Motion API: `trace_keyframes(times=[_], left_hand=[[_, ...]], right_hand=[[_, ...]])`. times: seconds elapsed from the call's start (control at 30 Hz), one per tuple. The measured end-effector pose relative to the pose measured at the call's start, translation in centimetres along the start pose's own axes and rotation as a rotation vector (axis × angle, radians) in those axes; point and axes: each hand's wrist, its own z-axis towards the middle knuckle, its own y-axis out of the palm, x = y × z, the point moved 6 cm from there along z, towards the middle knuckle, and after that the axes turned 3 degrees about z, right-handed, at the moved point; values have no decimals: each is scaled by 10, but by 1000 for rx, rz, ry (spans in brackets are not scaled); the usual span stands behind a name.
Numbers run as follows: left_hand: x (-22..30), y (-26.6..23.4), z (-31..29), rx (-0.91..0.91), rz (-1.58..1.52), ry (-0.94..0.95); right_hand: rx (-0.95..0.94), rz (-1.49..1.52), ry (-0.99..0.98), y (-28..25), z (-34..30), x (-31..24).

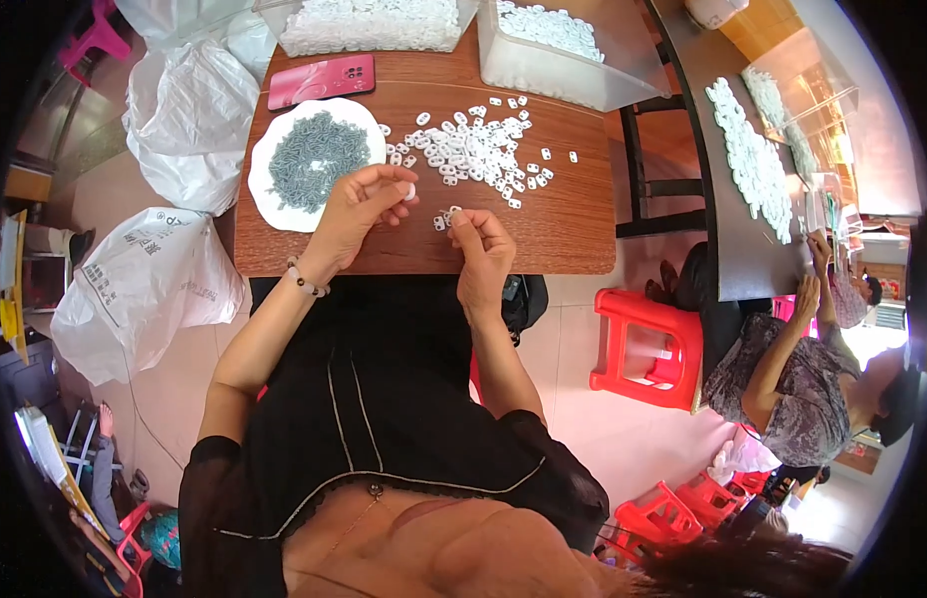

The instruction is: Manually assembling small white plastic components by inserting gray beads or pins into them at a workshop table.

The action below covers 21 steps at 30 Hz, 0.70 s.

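Pinching one small white piece [409, 191] just right of the white plate [274, 204] of grey parts, the left hand [359, 204] hovers over the wooden surface [563, 234]. Farther right of that plate, the right hand [480, 251] pinches a little cluster of white pieces [444, 217] (the loose white heap [473, 149] lies beyond them).

One white plate [274, 204] of grey pieces, one pink phone [321, 81], two clear bins [543, 70], three white plastic bags [134, 289], several red stools [648, 349].

Small white plastic pieces, two in hand.
One white piece [409, 191] pinched at fingertips; white linked pieces [445, 217] held just above bench near edge.
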Motion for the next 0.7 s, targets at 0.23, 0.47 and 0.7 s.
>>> trace_keyframes(times=[0.23,0.47,0.7], left_hand=[[-7,-3,-8,-60,-140,-74],[-20,-5,-21,-83,-203,-125],[-27,-2,-27,-98,-206,-145]], right_hand=[[5,0,6,-3,1,3],[-22,11,15,-2,2,6],[-24,2,6,-2,1,4]])
